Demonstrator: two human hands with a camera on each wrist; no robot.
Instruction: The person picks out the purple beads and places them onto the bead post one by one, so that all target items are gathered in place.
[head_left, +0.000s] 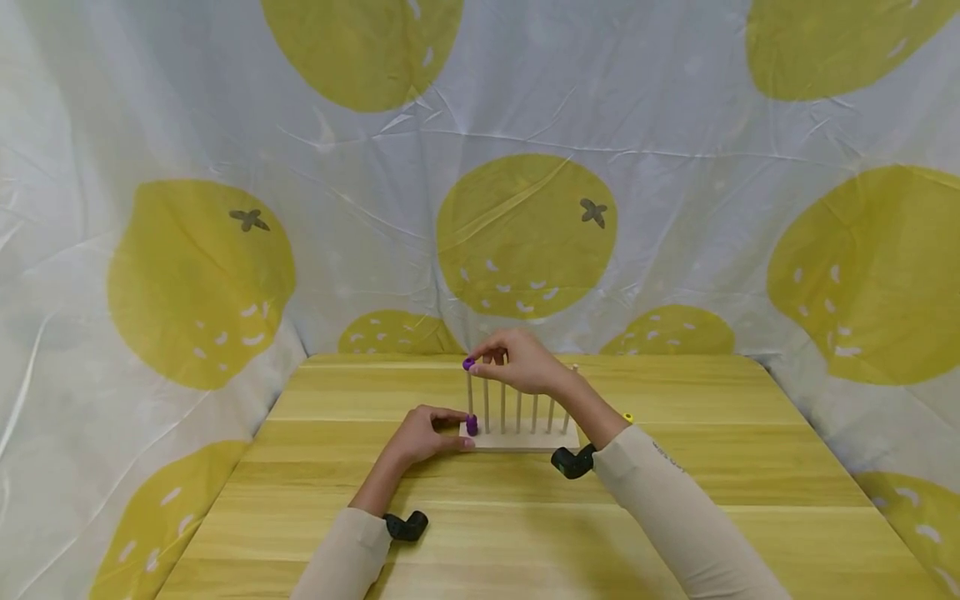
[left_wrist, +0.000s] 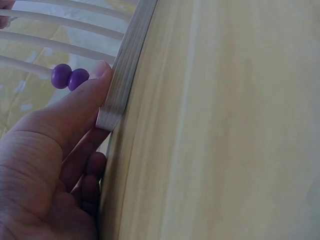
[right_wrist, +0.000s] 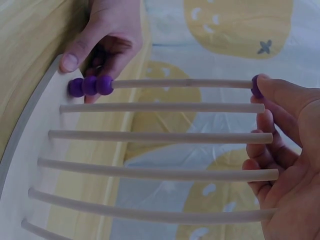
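Note:
A pale wooden base (head_left: pixel 525 442) stands on the table with a row of several upright rods. Three purple beads (right_wrist: pixel 90 85) are stacked low on the leftmost rod (right_wrist: pixel 185 83); the left wrist view shows only two of them. At that rod's top, my right hand (head_left: pixel 525 364) pinches another purple bead (right_wrist: pixel 256 86) between thumb and index finger, its other fingers loosely bent behind the neighbouring rods. My left hand (head_left: pixel 422 435) grips the base's left end, thumb (left_wrist: pixel 95 82) on the top face beside the stacked beads. Its other fingers are partly hidden by the base.
A small yellow piece (head_left: pixel 628 417), mostly hidden by the right forearm, lies on the wooden table (head_left: pixel 300 500). Behind and beside the table hangs a white curtain (head_left: pixel 660 125) printed with lemons. A black device (head_left: pixel 407 526) sits at each wrist.

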